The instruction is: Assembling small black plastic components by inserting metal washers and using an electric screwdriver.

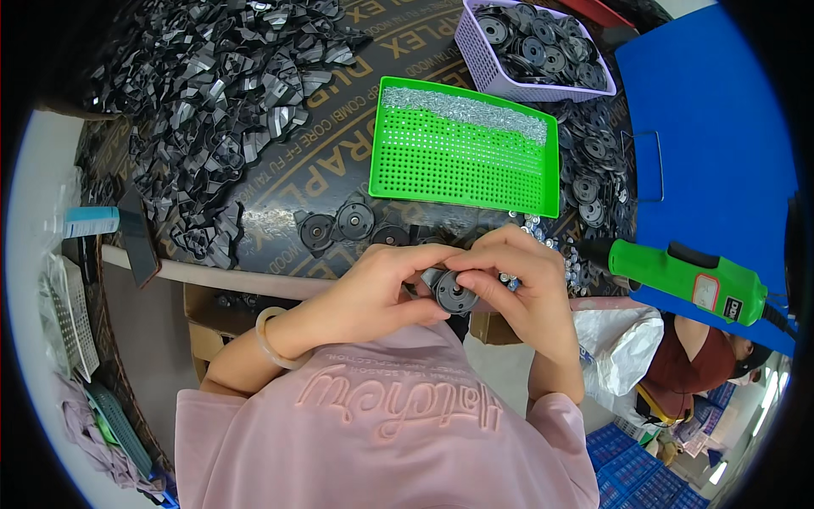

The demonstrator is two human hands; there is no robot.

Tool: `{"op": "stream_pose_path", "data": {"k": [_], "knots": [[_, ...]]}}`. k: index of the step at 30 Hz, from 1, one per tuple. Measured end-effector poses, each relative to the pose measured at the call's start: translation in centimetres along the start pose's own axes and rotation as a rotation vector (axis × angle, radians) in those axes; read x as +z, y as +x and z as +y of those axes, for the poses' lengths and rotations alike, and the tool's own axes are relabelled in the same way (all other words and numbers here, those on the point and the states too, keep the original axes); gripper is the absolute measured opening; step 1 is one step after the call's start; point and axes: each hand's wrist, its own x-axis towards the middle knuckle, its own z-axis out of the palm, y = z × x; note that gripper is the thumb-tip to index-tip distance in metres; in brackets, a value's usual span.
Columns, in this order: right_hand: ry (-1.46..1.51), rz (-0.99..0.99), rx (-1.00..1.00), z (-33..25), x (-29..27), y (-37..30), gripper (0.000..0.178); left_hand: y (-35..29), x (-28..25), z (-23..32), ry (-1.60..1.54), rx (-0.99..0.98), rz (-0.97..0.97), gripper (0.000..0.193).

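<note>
In front of my chest, both hands are closed on a dark round plastic part (pixel 455 293) with a raised hub and small holes. My left hand (pixel 386 284) grips its left side, and a bracelet circles that wrist. On the other side, my right hand (pixel 521 284) presses its thumb on the part's face, fingers curled over the top. Just beyond my left hand, similar round parts (pixel 354 220) lie on the dark table, one fitted with an angular black piece (pixel 315 232). Small silvery pieces (pixel 536 227) are scattered behind my right hand.
A green perforated tray (pixel 458 174) holds shiny small metal pieces along its far side. Behind it stands a lilac basket (pixel 487 72) full of round parts. Angular black pieces (pixel 212 110) are heaped at left. A green corded power tool (pixel 687 280) sits right; another person (pixel 695 356) is beyond.
</note>
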Motion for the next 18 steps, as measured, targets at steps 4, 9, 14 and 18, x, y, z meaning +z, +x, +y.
{"op": "stream_pose_path", "data": {"k": [4, 9, 14, 18], "knots": [[0.104, 0.080, 0.125, 0.3, 0.6, -0.2, 0.022, 0.2, 0.0, -0.7, 0.003, 0.003, -0.005, 0.059], [0.039, 0.126, 0.139, 0.2, 1.0, -0.7, 0.022, 0.1, 0.5, -0.8, -0.007, 0.078, 0.006, 0.060], [0.063, 0.208, 0.180, 0.5, 1.8, -1.5, 0.025, -0.3, 0.7, -0.1, 0.018, 0.017, 0.019, 0.053], [0.067, 0.307, 0.147, 0.3, 2.9, -1.6, 0.028, -0.5, 0.7, -0.2, 0.067, 0.026, 0.050, 0.056]]}}
